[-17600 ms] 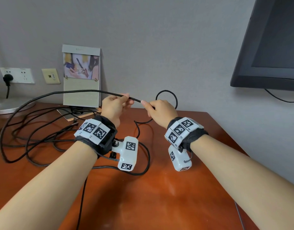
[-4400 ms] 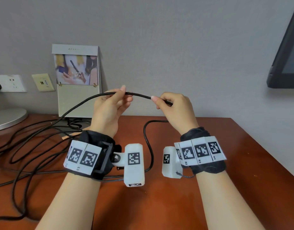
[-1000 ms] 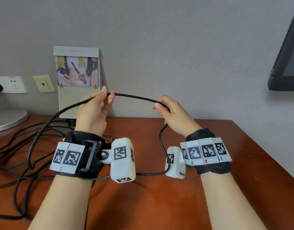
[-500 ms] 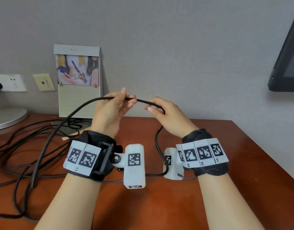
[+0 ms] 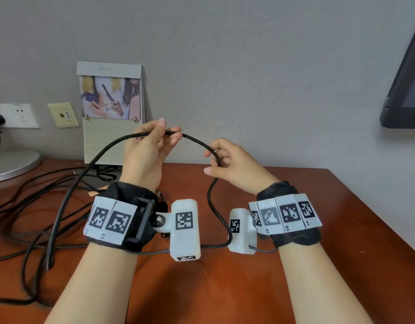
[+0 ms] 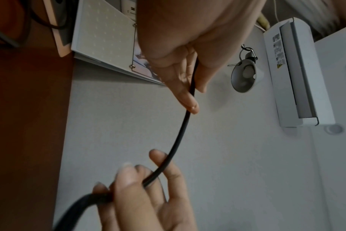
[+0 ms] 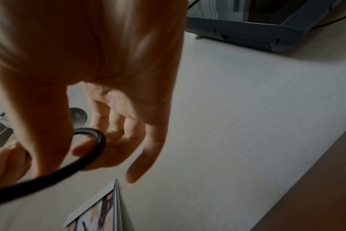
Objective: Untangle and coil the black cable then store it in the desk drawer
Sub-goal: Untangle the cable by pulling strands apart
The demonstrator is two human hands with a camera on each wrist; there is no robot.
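While both forearms reach out over the near part of the reddish-brown wooden desk top (image 5: 225, 288), the left hand (image 5: 145, 157) pinches the thin black round cable (image 5: 194, 140) between thumb and fingertips, and the right hand (image 5: 234, 164) has its fingers curled loosely round the same cable a little further along, so a short raised arc runs between them above the desk. From the right hand the cable drops in a curve, passes beside the white wrist-camera housing (image 5: 241, 230) and lies along the desk under the wrists; from the left hand it falls away leftward into the loose tangle of black loops (image 5: 26, 206) spread over the left side of the desk. The step in hand looks like feeding the cable through hand over hand to form a loop. Done well, I judge, the right hand keeps a light sliding hold while the left hand anchors, each turn matched in size and twist eased out so the loops on the left do not tighten into knots. There is open desk surface on the right, up to its right edge, for laying coils. Further back, the grey standing calendar card (image 5: 111, 113) and the grey round lamp base (image 5: 12, 163) stand close to the tangle and could snag it; the dark monitor (image 5: 407, 90) hangs on the wall, well apart. No drawer is in view.
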